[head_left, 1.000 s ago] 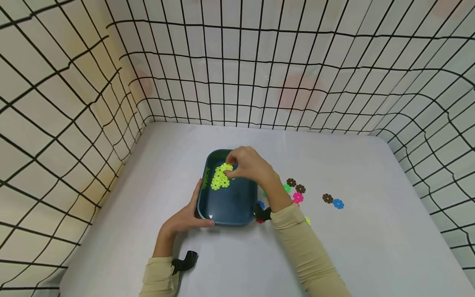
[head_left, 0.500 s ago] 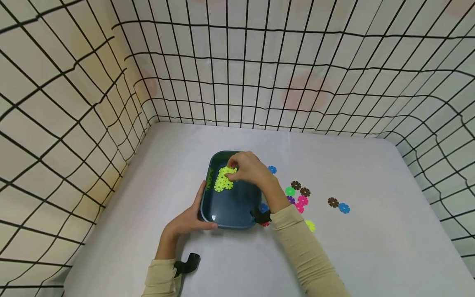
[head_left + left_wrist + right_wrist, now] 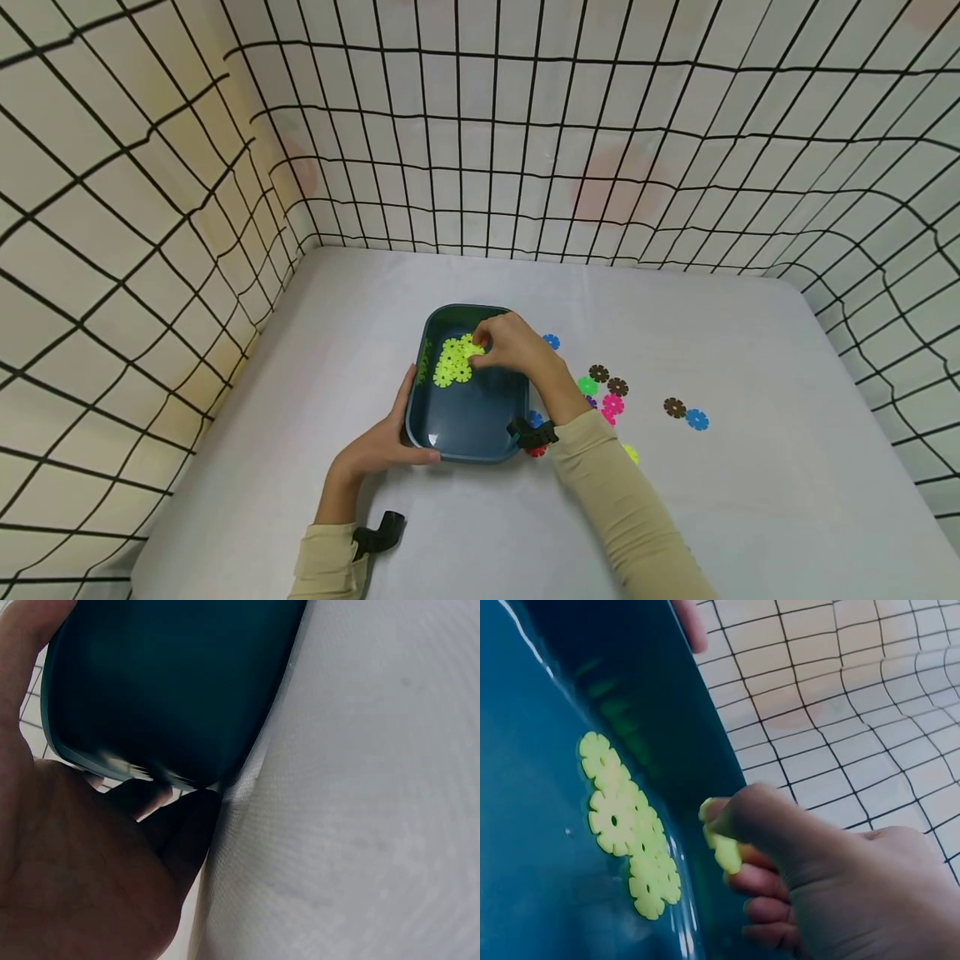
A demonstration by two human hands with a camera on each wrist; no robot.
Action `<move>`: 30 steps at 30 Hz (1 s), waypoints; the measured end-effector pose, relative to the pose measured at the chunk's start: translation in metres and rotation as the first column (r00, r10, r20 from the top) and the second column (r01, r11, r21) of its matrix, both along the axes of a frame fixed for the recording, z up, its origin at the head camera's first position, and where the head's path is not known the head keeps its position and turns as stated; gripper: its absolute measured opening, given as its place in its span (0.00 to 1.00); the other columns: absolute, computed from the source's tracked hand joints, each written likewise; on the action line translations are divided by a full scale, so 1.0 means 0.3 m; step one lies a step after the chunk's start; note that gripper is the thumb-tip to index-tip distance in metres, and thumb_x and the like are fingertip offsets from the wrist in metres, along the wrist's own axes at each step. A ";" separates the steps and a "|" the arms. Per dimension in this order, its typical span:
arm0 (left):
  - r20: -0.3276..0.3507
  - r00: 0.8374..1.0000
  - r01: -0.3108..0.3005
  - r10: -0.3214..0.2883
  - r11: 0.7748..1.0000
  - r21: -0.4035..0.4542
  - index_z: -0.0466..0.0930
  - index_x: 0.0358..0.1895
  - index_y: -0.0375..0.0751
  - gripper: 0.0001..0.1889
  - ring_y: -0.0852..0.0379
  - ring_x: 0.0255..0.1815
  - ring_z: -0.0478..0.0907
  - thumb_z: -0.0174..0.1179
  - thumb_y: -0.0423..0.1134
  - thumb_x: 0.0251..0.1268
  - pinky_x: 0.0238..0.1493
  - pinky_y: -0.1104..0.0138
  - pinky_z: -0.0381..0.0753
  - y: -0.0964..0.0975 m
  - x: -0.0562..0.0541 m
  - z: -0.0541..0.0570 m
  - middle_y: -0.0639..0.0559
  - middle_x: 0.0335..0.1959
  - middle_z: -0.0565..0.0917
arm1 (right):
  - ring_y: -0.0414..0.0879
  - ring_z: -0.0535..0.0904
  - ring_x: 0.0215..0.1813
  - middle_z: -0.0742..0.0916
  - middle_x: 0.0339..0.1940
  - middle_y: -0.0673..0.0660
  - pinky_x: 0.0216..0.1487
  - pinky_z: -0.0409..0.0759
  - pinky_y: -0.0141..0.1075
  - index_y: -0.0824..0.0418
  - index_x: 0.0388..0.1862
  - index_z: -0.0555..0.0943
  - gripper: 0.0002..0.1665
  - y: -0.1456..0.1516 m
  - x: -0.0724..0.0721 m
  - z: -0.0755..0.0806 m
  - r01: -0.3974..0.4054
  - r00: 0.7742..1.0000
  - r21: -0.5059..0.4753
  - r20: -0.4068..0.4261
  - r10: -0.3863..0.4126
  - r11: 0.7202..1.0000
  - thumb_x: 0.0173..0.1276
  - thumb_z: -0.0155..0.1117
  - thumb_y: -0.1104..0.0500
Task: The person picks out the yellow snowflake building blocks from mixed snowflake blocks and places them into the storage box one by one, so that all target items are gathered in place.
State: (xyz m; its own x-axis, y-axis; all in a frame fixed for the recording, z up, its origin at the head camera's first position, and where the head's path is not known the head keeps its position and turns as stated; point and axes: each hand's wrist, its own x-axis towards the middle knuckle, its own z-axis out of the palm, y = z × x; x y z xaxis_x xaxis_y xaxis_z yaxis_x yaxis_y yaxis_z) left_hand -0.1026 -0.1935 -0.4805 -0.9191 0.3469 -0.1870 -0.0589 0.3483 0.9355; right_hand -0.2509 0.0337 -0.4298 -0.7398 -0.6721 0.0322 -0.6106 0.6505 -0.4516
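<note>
A dark teal plastic tray (image 3: 465,421) stands on the white table. My left hand (image 3: 378,446) holds its near left corner, thumb along the near side and fingers against the left wall; the left wrist view shows the fingers (image 3: 184,832) at the tray's outer wall. Inside lies a cluster of yellow-green snowflake discs (image 3: 450,367), flat and overlapping. Over the tray, my right hand (image 3: 513,343) pinches a yellow snowflake disc (image 3: 726,851) between thumb and fingers. In the right wrist view it is apart from the cluster; whether more than one disc is pinched, I cannot tell.
Loose snowflake discs lie right of the tray: brown (image 3: 598,373), green (image 3: 587,386), pink (image 3: 612,404), blue (image 3: 697,419) and others. Some are partly hidden by the right forearm. A black wire grid (image 3: 495,150) encloses the table's back and sides.
My right hand has shifted slightly right over the cluster, uncovering more of the yellow discs. The left hand keeps its place at the tray's corner. The head view has shifted a little.
</note>
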 end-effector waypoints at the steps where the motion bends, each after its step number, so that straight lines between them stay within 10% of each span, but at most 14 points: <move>1: -0.004 1.000 0.003 -0.003 1.000 0.000 0.20 0.76 0.64 0.68 0.40 0.78 0.42 0.74 0.46 0.48 0.72 0.40 0.55 0.000 0.000 0.000 0.48 0.80 0.28 | 0.46 0.82 0.44 0.89 0.40 0.55 0.47 0.81 0.39 0.61 0.45 0.85 0.19 0.001 -0.002 -0.005 0.003 1.000 0.003 0.005 -0.003 1.000 0.59 0.72 0.51; 30: 0.001 1.000 0.001 -0.001 1.000 -0.018 0.20 0.76 0.68 0.68 0.40 0.79 0.41 0.74 0.49 0.47 0.72 0.40 0.54 0.003 0.002 0.004 0.48 0.81 0.29 | 0.44 0.83 0.41 0.88 0.40 0.54 0.44 0.82 0.37 0.59 0.44 0.86 0.17 0.007 -0.011 -0.031 -0.025 1.000 0.074 0.012 0.024 0.997 0.60 0.72 0.51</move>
State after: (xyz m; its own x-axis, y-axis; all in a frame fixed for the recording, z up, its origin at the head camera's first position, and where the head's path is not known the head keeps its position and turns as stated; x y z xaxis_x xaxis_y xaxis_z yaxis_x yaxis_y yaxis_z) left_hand -0.1020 -0.1926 -0.4793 -0.9186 0.3445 -0.1938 -0.0592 0.3649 0.9292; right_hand -0.2542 0.0358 -0.4390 -0.7233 -0.6900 -0.0267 -0.6219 0.6677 -0.4092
